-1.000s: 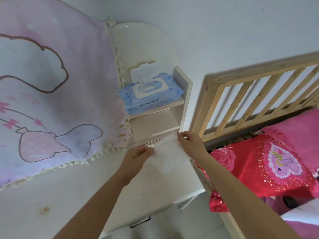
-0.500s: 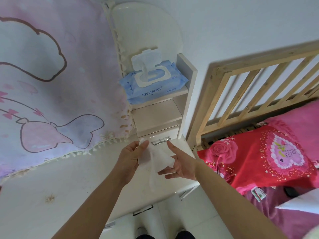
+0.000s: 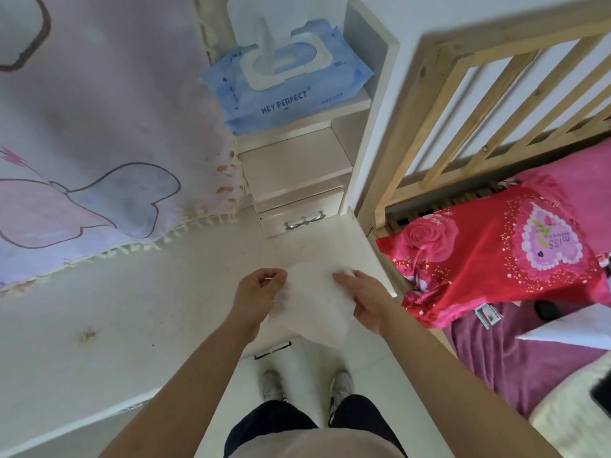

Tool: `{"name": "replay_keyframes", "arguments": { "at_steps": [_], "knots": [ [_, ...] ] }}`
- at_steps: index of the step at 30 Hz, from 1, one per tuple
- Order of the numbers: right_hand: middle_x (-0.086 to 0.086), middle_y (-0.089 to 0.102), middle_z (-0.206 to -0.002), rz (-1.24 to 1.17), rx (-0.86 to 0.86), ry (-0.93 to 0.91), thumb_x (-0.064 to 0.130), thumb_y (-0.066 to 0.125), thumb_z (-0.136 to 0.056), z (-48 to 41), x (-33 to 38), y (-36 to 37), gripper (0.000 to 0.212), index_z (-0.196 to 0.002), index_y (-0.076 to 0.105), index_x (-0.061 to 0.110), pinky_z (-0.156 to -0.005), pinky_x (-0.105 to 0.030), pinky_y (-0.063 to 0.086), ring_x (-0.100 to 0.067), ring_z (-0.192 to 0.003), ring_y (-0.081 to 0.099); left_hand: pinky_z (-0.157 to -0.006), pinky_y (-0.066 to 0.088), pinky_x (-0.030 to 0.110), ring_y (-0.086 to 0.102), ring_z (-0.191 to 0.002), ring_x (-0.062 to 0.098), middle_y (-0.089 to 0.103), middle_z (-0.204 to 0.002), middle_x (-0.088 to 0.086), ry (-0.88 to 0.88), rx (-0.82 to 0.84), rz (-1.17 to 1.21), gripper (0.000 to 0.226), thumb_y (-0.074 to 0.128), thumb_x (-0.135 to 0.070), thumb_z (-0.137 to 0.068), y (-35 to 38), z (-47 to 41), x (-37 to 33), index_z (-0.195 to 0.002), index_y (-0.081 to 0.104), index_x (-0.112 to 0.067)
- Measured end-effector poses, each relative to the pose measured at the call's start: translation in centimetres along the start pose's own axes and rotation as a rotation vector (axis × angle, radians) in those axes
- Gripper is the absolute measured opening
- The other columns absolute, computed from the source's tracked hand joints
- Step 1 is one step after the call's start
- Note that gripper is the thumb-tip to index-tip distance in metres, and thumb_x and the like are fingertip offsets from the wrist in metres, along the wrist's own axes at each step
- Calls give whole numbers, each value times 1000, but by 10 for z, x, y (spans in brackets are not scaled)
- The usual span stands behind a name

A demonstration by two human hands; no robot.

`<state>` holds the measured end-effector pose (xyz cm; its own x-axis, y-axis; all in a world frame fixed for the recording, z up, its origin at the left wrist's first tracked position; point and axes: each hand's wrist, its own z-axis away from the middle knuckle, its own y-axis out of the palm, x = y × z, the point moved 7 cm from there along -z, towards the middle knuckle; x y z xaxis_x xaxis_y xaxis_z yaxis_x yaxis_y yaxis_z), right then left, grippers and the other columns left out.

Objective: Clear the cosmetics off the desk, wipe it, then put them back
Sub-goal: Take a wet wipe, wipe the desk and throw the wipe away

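Wet wipe (image 3: 314, 305), lower centre: now opened out, left hand (image 3: 261, 292) pinching one edge, right hand (image 3: 363, 302) regripping the other; wiping of stained desk (image 3: 148, 309) judged imminent.

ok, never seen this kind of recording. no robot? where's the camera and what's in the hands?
No robot here: a person wears one wide-angle camera on the head, looking forward and down, so the two bare arms entering from the bottom are their own. All pictures come from that one view. The left hand and right hand each grip an edge of a white wipe, spread between them over the front of the desk. The desk top has brownish stains. A blue wipe pack, lid open, sits on the shelf at the back, above a small drawer. A cartoon cloth hangs at left; a bed with a red pillow stands at right.
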<state>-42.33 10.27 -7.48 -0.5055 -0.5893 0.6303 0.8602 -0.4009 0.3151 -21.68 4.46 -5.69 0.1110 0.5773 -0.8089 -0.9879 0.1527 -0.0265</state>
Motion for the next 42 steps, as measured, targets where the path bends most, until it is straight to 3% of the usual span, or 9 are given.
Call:
{"name": "replay_keyframes", "arguments": {
  "at_steps": [3,6,10,14,19,23,28,35,42],
  "knots": [
    [0,75,-102,34,-254,-228,24,68,-91,-9,26,-21,21,-112,66,20,-81,-39,54,-21,-92,69,-68,55,33,66,-77,16,70,-93,7,7,-47,-120,10,62,-22,-94,-11,-15,21,-97,68,-15],
    [22,66,-83,342,-453,-622,29,67,-91,-5,63,-25,7,-91,61,31,-68,-23,54,2,-73,62,-73,50,28,62,-87,12,66,-99,-7,49,-103,-356,9,61,-31,-93,-26,-28,37,-99,63,-24],
    [23,62,-110,714,-468,-844,23,65,-91,-14,48,-17,19,-102,56,35,-81,-7,42,4,-103,56,-87,42,30,56,-108,15,53,-124,-4,117,-94,-750,25,54,-38,-96,-39,-44,59,-117,56,-26],
    [-4,48,-146,1364,-182,-525,13,67,-83,-51,-30,-34,32,-115,62,19,-113,-33,29,-20,-141,35,-101,39,42,40,-131,28,35,-150,6,161,-59,-1010,41,47,-39,-99,-38,-50,73,-135,47,-19],
    [-8,33,-155,1213,-276,-537,14,64,-83,-51,-43,-46,46,-128,57,17,-114,-42,29,-24,-144,27,-117,17,48,2,-150,27,7,-163,9,191,-27,-1290,56,32,-43,-102,-38,-66,84,-153,24,-20],
    [-15,1,-164,1412,-368,-441,40,41,-103,-84,-39,-44,62,-155,21,14,-120,-45,7,-31,-151,-2,-119,11,50,-3,-150,28,-3,-164,6,134,0,-1420,56,23,-39,-103,-47,-80,95,-155,11,-23],
    [-13,-25,-160,1598,-414,-320,64,24,-97,-136,-37,-53,88,-154,-16,10,-120,-44,-14,-28,-147,-25,-120,12,46,-2,-150,25,-4,-164,1,129,11,-1420,56,19,-42,-102,-53,-86,104,-155,10,-27],
    [-17,-5,-163,1735,-416,-599,56,18,-101,-197,6,0,77,-156,0,6,-122,-48,-1,-34,-150,-7,-120,14,45,0,-150,21,-3,-164,-3,138,-12,-1425,54,17,-42,-101,-59,-88,105,-155,11,-32],
    [-3,30,-159,1557,92,-872,33,24,-108,-174,-27,67,48,-150,37,14,-121,-31,16,-18,-149,21,-117,16,44,4,-150,18,4,-164,-8,159,-93,-1398,51,19,-39,-102,-58,-85,103,-153,17,-37]
  ]
}}
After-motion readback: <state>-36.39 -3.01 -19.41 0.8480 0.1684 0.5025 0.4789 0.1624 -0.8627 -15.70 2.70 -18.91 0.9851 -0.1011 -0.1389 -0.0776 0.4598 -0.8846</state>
